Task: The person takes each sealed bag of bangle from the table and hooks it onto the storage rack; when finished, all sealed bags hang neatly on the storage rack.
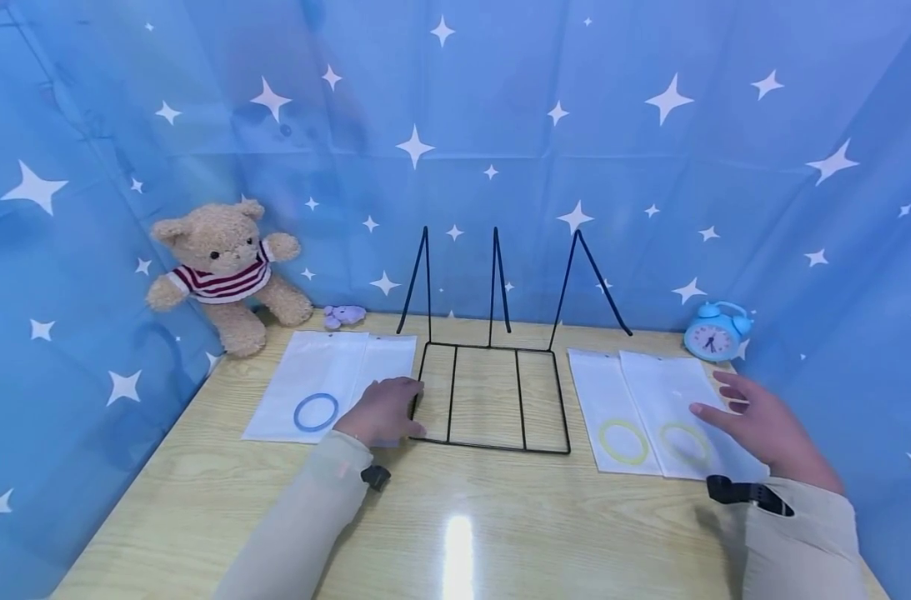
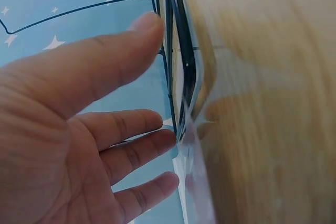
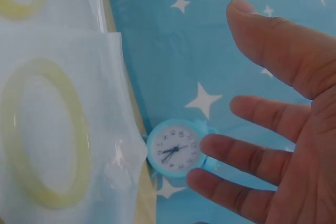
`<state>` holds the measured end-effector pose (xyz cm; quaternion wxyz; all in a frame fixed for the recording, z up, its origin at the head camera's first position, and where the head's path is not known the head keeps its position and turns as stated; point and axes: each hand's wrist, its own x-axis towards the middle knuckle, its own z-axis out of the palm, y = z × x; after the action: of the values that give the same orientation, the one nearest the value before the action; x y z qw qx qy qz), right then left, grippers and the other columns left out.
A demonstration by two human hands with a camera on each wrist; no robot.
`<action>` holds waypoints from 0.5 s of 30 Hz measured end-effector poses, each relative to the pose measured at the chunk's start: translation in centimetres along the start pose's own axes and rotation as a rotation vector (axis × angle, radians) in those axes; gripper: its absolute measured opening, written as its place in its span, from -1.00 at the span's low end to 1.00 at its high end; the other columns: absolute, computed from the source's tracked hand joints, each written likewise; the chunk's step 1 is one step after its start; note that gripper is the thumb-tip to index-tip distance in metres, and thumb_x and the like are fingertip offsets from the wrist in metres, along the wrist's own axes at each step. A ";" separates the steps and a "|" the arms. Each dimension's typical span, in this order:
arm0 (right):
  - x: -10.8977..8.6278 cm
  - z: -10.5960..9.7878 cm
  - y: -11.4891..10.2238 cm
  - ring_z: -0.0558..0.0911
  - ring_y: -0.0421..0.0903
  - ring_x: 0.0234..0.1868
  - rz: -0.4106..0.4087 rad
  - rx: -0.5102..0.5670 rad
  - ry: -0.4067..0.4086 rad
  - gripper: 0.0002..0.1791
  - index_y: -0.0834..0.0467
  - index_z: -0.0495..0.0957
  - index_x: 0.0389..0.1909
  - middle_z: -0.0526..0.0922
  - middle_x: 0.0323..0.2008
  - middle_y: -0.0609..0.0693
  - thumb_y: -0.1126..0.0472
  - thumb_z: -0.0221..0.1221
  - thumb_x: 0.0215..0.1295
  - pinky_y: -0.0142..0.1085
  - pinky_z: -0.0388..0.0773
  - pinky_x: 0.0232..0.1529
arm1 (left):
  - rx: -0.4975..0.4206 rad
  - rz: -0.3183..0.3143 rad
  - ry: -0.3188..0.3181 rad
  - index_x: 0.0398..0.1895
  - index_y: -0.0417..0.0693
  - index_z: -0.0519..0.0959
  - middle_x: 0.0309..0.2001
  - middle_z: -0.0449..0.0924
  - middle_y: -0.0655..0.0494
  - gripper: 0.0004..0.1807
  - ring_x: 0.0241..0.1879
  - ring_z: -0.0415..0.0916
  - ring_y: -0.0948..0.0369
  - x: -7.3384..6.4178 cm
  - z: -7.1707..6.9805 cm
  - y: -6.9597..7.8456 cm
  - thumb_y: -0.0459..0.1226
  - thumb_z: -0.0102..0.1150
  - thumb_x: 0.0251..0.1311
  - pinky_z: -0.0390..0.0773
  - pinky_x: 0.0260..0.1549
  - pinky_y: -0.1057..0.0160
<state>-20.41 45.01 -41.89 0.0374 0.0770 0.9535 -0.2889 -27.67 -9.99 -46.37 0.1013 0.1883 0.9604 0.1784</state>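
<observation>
A black wire rack [image 1: 493, 447] with three upright prongs stands mid-table. My left hand [image 1: 382, 410] is at the rack's left edge, over a frosted plastic bag [image 1: 392, 354]. In the left wrist view its fingers [image 2: 134, 153] are spread beside the black wire, grasping nothing; contact is unclear. On the left, another frosted bag [image 1: 286, 379] shows a blue ring [image 1: 297, 414]. My right hand [image 1: 773, 429] hovers with spread fingers over the right-hand bags [image 1: 650, 375], where a yellow ring [image 1: 603, 442] and a paler yellow ring [image 3: 81, 145] show.
A teddy bear [image 1: 226, 283] in a striped top sits at the back left, with a small purple toy [image 1: 344, 317] nearby. A light blue alarm clock [image 1: 713, 340] stands at the back right. A starry blue curtain [image 1: 500, 100] encloses the wooden table [image 1: 560, 525].
</observation>
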 end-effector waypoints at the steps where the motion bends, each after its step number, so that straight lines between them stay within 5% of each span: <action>1: 0.0 0.0 0.1 0.21 0.64 0.41 0.001 0.000 -0.003 0.25 0.42 -0.10 0.64 0.09 0.50 0.63 -0.43 0.19 0.40 0.51 0.40 0.18 | -0.001 -0.002 0.001 0.53 -0.15 0.42 0.52 0.40 -0.13 -0.12 0.53 0.31 -0.14 0.0 0.0 -0.1 -0.08 0.56 0.19 0.13 0.55 -0.33; 15: -0.1 -0.3 2.7 0.25 0.64 0.36 0.023 -0.057 -0.076 0.15 0.49 -0.01 0.59 0.15 0.43 0.68 -0.38 0.13 0.48 0.43 0.47 0.16 | -0.033 -0.023 -0.021 0.52 -0.17 0.42 0.52 0.40 -0.13 -0.15 0.51 0.33 -0.16 0.0 0.1 -0.6 -0.13 0.55 0.19 0.32 0.49 -0.21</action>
<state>-19.82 47.33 -43.11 0.0789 0.0761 0.9583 -0.2639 -27.87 -10.47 -46.70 0.1166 0.1775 0.9583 0.1912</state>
